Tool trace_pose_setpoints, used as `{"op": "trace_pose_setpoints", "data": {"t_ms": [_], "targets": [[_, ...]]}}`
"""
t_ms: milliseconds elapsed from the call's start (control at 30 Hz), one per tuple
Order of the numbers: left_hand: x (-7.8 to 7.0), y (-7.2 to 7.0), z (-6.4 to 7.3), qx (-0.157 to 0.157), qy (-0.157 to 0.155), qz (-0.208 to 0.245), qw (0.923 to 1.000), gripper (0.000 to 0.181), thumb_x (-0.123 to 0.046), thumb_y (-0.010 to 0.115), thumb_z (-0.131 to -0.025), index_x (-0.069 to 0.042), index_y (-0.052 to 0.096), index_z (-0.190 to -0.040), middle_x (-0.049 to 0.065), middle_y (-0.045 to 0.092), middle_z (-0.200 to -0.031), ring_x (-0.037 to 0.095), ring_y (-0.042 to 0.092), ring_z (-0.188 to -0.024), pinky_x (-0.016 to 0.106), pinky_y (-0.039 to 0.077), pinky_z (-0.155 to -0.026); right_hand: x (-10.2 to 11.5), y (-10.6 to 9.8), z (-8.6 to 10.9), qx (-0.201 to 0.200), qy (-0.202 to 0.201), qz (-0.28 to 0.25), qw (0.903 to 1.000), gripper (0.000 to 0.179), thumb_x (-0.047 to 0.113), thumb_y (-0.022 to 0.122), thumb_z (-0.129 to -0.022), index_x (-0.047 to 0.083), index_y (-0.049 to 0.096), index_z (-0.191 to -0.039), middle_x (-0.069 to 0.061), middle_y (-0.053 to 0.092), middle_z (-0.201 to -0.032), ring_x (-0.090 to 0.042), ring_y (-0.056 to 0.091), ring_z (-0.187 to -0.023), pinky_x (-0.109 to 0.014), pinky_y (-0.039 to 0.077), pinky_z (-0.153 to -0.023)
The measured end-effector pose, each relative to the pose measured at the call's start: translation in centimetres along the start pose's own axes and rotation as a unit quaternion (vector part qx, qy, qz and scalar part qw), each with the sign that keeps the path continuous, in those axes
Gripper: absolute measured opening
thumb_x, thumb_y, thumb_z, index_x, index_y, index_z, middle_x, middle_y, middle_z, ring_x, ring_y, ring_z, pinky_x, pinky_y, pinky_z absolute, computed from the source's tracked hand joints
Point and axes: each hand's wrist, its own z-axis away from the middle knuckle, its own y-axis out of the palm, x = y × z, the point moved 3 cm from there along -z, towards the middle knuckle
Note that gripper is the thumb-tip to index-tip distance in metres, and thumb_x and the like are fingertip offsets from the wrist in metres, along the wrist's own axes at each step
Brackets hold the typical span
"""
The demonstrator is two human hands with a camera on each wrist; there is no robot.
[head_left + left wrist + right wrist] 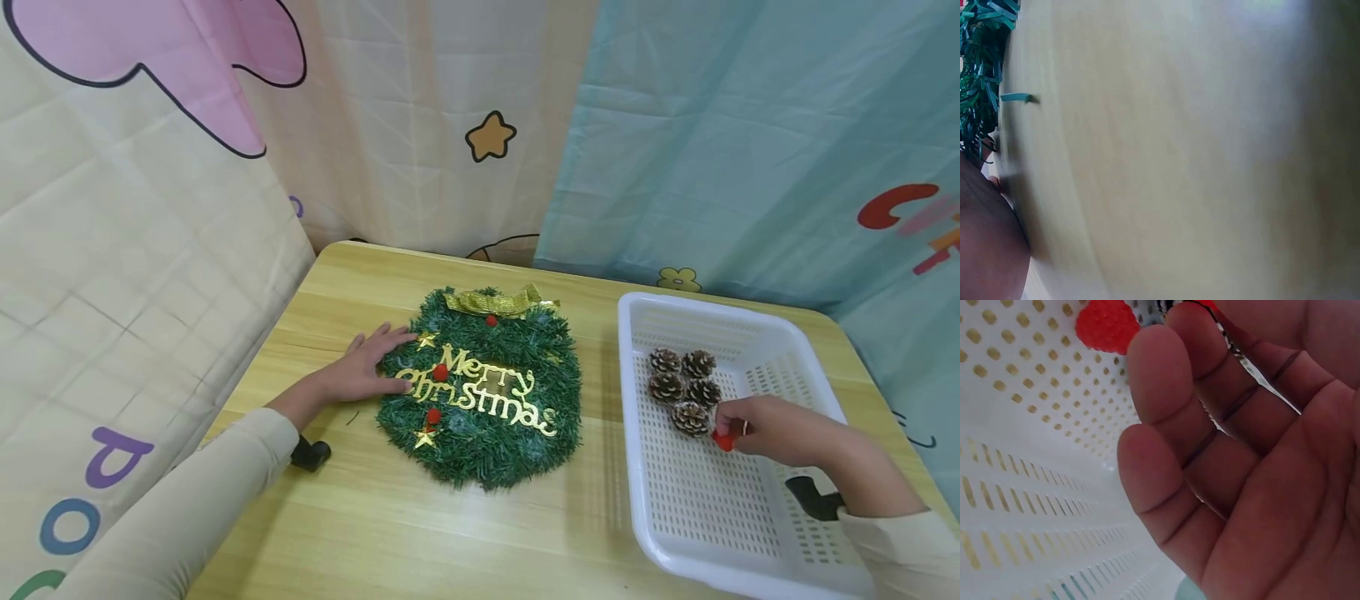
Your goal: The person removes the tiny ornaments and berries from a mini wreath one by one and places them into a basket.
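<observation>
A green tinsel wreath [525, 458] lies flat on the table, with gold "Merry Christmas" lettering [480, 390], a gold bow [502, 302], gold stars and red balls on it. My left hand [367, 367] rests at the wreath's left edge, fingers spread onto the greenery. Inside the white basket, my right hand [776, 429] has its thumb and fingers closed together at a red piece, which mostly hides behind the fingertips. A bumpy red berry-like ornament [1107, 326] shows just past those fingertips in the right wrist view. Several frosted pine cones [666, 387] sit beside this hand.
The white plastic basket [636, 492] with slotted walls stands on the right of the wooden table [465, 550]. A loose green tinsel strand [1017, 97] lies near the wreath. Printed curtains [420, 167] hang behind and to the left of the table.
</observation>
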Motion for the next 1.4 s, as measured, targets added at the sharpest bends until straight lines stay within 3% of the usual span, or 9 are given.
{"op": "trace_pose_setpoints", "data": {"t_ms": [333, 867, 1000, 1200, 1400], "targets": [[0.1, 0.0, 0.0, 0.0, 0.003, 0.0, 1.0, 0.082, -0.047, 0.069, -0.09, -0.017, 0.03, -0.157, 0.012, 0.018, -0.164, 0.037, 0.0, -0.15, 0.064, -0.008, -0.113, -0.3, 0.6, -0.6, -0.014, -0.011, 0.001, 0.9998, 0.024, -0.006, 0.064, -0.083, 0.018, 0.058, -0.082, 0.009, 0.044, -0.069, -0.003, 0.04, -0.064, -0.024, 0.034, -0.058], [0.1, 0.0, 0.0, 0.0, 0.003, -0.001, 1.0, 0.082, -0.048, 0.069, -0.09, -0.018, 0.03, -0.157, 0.012, 0.018, -0.164, 0.037, 0.0, -0.15, 0.064, -0.007, -0.113, -0.7, 1.3, -0.9, 0.005, 0.034, -0.006, 0.9994, 0.021, -0.001, 0.066, -0.085, 0.017, 0.057, -0.083, 0.006, 0.044, -0.067, -0.008, 0.037, -0.06, -0.026, 0.033, -0.055], [0.1, 0.0, 0.0, 0.0, 0.003, -0.003, 1.0, 0.082, -0.048, 0.068, -0.09, -0.018, 0.03, -0.157, 0.012, 0.018, -0.164, 0.037, 0.0, -0.15, 0.064, -0.007, -0.113, -0.5, 1.2, -0.8, 0.006, 0.03, -0.009, 0.9995, 0.02, 0.0, 0.067, -0.087, 0.017, 0.056, -0.083, 0.006, 0.04, -0.066, -0.007, 0.036, -0.059, -0.026, 0.032, -0.055], [0.0, -0.1, 0.0, -0.001, 0.004, -0.002, 1.0, 0.082, -0.047, 0.069, -0.09, -0.017, 0.03, -0.157, 0.012, 0.018, -0.164, 0.037, 0.0, -0.15, 0.064, -0.008, -0.113, 1.2, 0.5, -0.7, 0.009, -0.013, -0.025, 0.9996, 0.016, 0.003, 0.065, -0.091, 0.016, 0.058, -0.087, 0.009, 0.042, -0.066, -0.004, 0.037, -0.059, -0.025, 0.034, -0.055], [0.0, 0.0, 0.1, 0.001, 0.004, -0.002, 1.0, 0.082, -0.047, 0.068, -0.091, -0.016, 0.03, -0.157, 0.013, 0.018, -0.164, 0.038, 0.0, -0.15, 0.064, -0.008, -0.113, 4.7, -1.0, -1.1, 0.013, -0.045, -0.026, 0.9985, 0.011, 0.006, 0.062, -0.095, 0.017, 0.06, -0.097, 0.011, 0.055, -0.071, -0.003, 0.042, -0.059, -0.025, 0.038, -0.057]]}}
